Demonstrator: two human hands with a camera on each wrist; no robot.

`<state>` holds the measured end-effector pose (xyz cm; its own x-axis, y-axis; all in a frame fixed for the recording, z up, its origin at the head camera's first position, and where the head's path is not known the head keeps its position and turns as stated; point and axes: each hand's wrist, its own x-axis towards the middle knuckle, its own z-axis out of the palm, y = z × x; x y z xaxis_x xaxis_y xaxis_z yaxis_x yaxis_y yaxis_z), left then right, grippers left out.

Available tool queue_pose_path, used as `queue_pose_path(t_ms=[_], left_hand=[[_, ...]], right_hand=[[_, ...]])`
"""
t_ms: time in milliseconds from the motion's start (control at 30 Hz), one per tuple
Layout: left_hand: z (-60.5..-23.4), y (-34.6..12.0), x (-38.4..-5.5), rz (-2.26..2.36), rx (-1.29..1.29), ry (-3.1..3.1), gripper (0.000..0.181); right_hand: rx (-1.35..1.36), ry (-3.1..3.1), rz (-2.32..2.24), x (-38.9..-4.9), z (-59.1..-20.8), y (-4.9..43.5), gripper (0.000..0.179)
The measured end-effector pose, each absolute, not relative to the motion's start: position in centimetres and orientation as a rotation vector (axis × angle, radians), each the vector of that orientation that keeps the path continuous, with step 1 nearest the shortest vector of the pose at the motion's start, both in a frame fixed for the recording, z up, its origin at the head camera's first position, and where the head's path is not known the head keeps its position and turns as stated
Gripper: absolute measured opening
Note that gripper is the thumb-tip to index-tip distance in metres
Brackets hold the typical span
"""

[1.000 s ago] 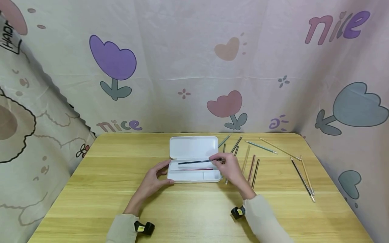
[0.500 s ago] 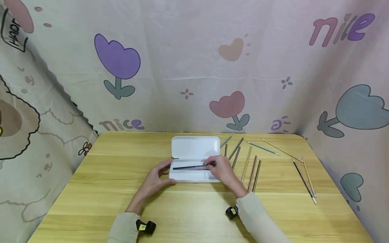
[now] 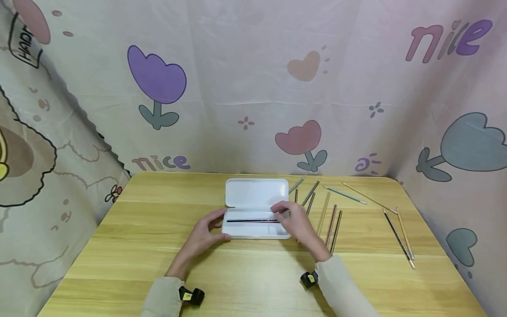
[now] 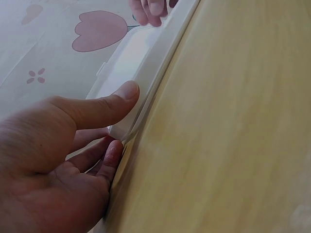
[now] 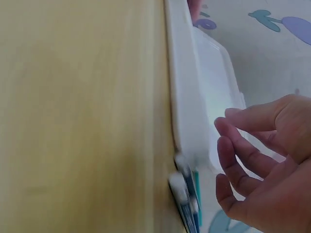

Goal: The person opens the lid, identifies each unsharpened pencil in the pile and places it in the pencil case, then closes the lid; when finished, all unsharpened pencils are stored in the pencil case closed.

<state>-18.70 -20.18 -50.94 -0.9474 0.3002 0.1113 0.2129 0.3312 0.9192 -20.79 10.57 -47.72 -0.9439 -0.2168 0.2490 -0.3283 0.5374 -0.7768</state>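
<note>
A white pencil case (image 3: 244,231) lies with its lid (image 3: 256,193) raised at the back. Several pencils, one dark (image 3: 249,220), lie lengthwise in its tray. My left hand (image 3: 200,233) holds the case's left end, thumb on the front side and fingers round the corner, as the left wrist view also shows. Over the right end of the tray hovers my right hand (image 3: 298,223), its fingers loosely bent. In the right wrist view that right hand (image 5: 265,150) has nothing between thumb and fingertips. It partly hides the tray's right end.
Several loose pencils lie right of the case, among them a red one (image 3: 331,224) and a yellow one (image 3: 323,214). Farther right are a blue one (image 3: 344,194) and a black one (image 3: 398,237). A printed cloth (image 3: 222,88) hangs behind the wooden table (image 3: 245,277).
My right hand lowered a dark pencil into the case's tray and let it go, then drew back slightly to the right. My left hand stays at the case's left end.
</note>
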Motion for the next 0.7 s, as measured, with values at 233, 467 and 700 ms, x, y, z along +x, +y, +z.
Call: queue_pose_path(t_ms=[233,467,700], left_hand=[[-50.9,-20.2,-18.6,1.709,0.468,2.495,0.082],[-50.9,-20.2,-18.7,1.713,0.480,2.499,0.083],[-50.8,-20.1,-18.7,1.698,0.476,2.506,0.083]], right_hand=[[0.405,-2.616,1.377,-19.1,-46.8,14.4,0.019],[0.298,-2.585,1.318,-17.2,-46.2,18.1,0.021],[0.158,-2.637,1.208,-15.2,-46.6,21.5,0.016]])
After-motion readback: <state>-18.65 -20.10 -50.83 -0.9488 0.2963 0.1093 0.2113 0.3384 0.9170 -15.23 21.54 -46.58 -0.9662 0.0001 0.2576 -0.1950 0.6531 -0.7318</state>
